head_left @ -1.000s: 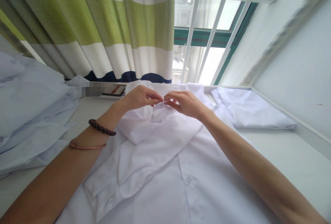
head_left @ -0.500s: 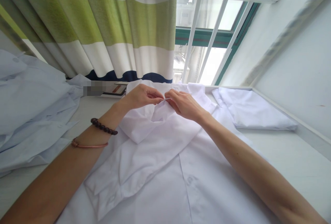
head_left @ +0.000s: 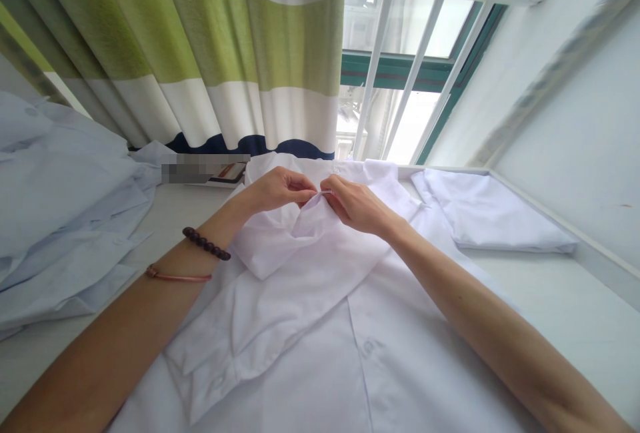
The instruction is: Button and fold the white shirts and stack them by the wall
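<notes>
A white button-up shirt lies spread on the white table, front up, with one sleeve folded across its chest. Both my hands meet at the shirt's upper front, just below the collar. My left hand pinches a raised fold of the fabric between thumb and fingers. My right hand pinches the same fold from the other side, fingertips touching those of the left. My left wrist wears a dark bead bracelet and a thin copper bangle.
A folded white shirt lies at the back right by the wall. A heap of pale blue shirts fills the left side. Behind stand a green-and-white striped curtain, a barred window and a dark flat object.
Both hands stayed pinched on the fold near the collar, with their fingertips drawn slightly closer together. The view shifted a little.
</notes>
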A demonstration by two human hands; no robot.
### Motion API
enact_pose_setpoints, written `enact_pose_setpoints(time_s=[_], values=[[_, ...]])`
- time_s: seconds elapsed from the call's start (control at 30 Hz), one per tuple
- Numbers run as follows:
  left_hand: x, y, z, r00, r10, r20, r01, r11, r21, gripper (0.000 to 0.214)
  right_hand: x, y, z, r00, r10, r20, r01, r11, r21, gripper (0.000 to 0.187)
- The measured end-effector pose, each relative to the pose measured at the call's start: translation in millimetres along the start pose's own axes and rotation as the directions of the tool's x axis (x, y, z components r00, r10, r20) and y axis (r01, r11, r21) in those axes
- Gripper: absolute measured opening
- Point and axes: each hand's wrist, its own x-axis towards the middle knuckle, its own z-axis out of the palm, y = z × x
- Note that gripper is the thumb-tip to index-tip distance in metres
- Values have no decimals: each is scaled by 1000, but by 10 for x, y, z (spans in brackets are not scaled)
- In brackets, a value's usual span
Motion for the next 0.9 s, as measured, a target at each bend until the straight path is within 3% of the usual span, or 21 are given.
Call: enact_pose_setpoints(time_s=[0.17,0.3,0.43,0.63,0.9], values=[[33,-102,85,992,-29,-121,14,992,-127,33,-4,1,45,995,20,-101,-20,1000,1,19],[40,-94,93,988,-36,-149,15,990,-143,31,21,-36,100,983,87,-163,-97,994,-53,20],[38,-51,69,995,-20,-95,16,999,-42,26,32,-38,68,981,165,-98,-168,986,-19,17],[50,-18,102,999,37,-16,-38,998,-49,29,22,17,-75,989,146,-23,-144,987,77,14],[29,222,111,961,186,-205,-108,934,341,20,75,-87,-247,972,236,8,-235,962,139,11]])
